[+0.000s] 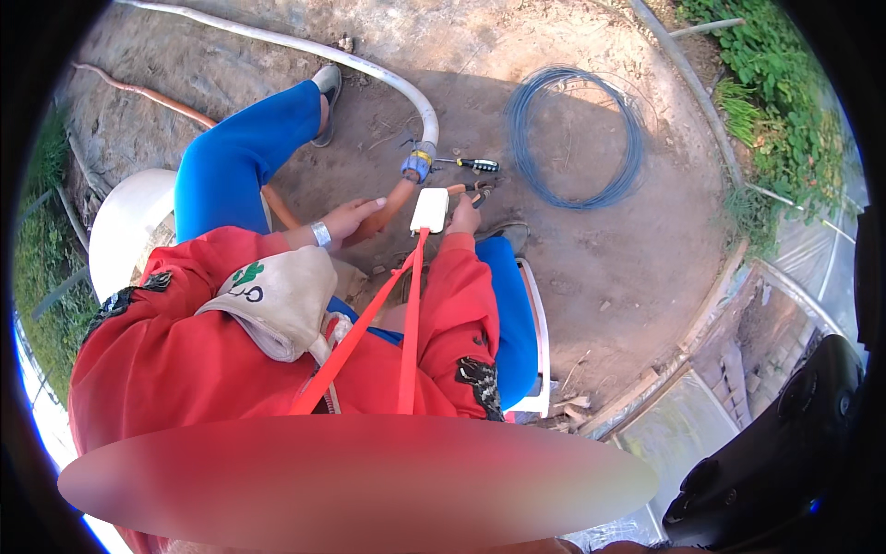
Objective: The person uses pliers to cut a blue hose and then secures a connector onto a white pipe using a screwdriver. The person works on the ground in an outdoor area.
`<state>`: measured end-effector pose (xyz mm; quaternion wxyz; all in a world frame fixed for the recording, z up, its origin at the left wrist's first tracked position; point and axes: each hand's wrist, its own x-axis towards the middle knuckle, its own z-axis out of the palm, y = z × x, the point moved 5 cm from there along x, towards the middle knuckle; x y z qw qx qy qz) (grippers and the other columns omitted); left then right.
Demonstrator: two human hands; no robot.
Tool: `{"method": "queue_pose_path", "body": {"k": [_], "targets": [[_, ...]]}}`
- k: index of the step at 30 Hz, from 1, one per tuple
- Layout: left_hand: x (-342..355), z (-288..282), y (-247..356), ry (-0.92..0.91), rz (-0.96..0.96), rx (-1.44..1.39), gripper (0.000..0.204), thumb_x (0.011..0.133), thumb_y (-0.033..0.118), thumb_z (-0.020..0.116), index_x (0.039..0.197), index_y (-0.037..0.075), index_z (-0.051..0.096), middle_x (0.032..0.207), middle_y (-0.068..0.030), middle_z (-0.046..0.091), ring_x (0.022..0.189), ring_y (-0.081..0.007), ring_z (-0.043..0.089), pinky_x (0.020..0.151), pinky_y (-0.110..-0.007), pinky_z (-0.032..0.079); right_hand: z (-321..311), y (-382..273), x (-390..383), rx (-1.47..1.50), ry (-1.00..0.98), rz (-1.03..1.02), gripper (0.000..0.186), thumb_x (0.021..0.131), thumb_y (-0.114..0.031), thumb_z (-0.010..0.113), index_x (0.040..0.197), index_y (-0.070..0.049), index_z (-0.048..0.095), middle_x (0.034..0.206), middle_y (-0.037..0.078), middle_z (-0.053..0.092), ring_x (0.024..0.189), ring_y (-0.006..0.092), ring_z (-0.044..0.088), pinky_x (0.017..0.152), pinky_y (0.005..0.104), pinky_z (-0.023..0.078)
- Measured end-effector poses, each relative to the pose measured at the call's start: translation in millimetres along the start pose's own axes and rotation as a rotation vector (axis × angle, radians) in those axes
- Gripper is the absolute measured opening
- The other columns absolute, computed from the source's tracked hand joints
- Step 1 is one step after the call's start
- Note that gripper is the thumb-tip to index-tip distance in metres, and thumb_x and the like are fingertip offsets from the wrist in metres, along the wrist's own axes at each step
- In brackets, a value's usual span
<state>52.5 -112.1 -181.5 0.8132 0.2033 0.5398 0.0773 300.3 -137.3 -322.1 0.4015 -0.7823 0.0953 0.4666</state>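
My left hand (346,222) is closed round an orange hose (395,205), with the thumb lying along its top. The upper end of that hose meets a white hose (392,78) at a joint (418,164) wrapped in blue, with a yellow band. To the right, my right hand (464,218) grips orange-handled pliers (478,192), whose dark jaws point away from me. A white badge (429,210) on a red lanyard hangs between my hands and covers part of the pliers. Just beyond the pliers, a screwdriver (478,165) with a black and yellow handle lies on the soil.
A loose coil of blue-grey wire (637,138) rests on the ground at the right. The orange hose runs on behind my left leg. A white bucket-like object (129,217) stands at the left. Green plants (784,83) grow beyond a long pole (692,83) at the far right.
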Motion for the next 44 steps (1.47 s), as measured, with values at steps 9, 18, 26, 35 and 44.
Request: {"method": "queue_pose_path", "body": {"k": [9, 18, 26, 35, 44], "targets": [[-32.1, -5.1, -13.1, 0.036, 0.239, 0.076, 0.071, 0.083, 0.054, 0.066, 0.124, -0.002, 0.052, 0.095, -0.0101, 0.063, 0.08, -0.0156, 0.061, 0.069, -0.027, 0.05, -56.1, -160.6, -297.4, 0.046, -0.046, -1.158, 0.029, 0.096, -0.019, 0.056, 0.114, 0.003, 0.054, 0.119, 0.009, 0.057, 0.102, 0.0156, 0.055, 0.087, 0.0306, 0.045], [-131.9, 60.6, 60.7, -0.01, 0.592, -0.015, 0.076, 0.083, 0.048, 0.069, 0.135, -0.001, 0.043, 0.098, -0.006, 0.061, 0.085, -0.0118, 0.059, 0.073, -0.025, 0.047, -107.3, -150.9, -495.0, 0.208, -0.642, -1.404, 0.042, 0.099, -0.028, 0.047, 0.139, -0.016, 0.045, 0.156, 0.016, 0.024, 0.14, 0.0384, 0.028, 0.114, 0.0534, 0.015], [-167.9, 12.7, 49.4, -0.034, 0.625, -0.064, 0.099, 0.084, 0.052, 0.066, 0.149, -0.001, 0.014, 0.103, -0.013, 0.061, 0.091, -0.0169, 0.058, 0.083, -0.03, 0.048, -92.7, -159.6, -502.1, 0.186, -1.109, -1.307, 0.054, 0.095, -0.04, 0.052, 0.146, -0.028, 0.037, 0.156, 0.017, 0.023, 0.141, 0.0418, 0.024, 0.115, 0.053, 0.012], [-246.0, -24.6, 39.9, 0.039, 0.871, 0.472, 0.085, 0.091, 0.03, 0.065, 0.151, 0.005, 0.009, 0.145, -0.0262, 0.036, 0.136, -0.0301, 0.038, 0.112, -0.04, 0.031, -65.3, -151.4, -482.0, 0.068, -1.213, -1.163, 0.055, 0.096, -0.039, 0.052, 0.147, -0.027, 0.035, 0.156, 0.016, 0.023, 0.142, 0.0394, 0.024, 0.114, 0.0535, 0.013], [-296.0, 5.7, 130.8, -0.329, 1.002, 0.469, 0.096, 0.085, 0.052, 0.066, 0.151, 0.003, 0.016, 0.15, -0.0217, 0.032, 0.139, -0.0316, 0.033, 0.112, -0.044, 0.029, 21.2, -113.0, -498.3, -0.111, -0.943, -1.151, 0.076, 0.091, -0.032, 0.064, 0.148, 0.001, 0.024, 0.15, 0.017, 0.033, 0.139, 0.0296, 0.033, 0.114, 0.0431, 0.024]]}}
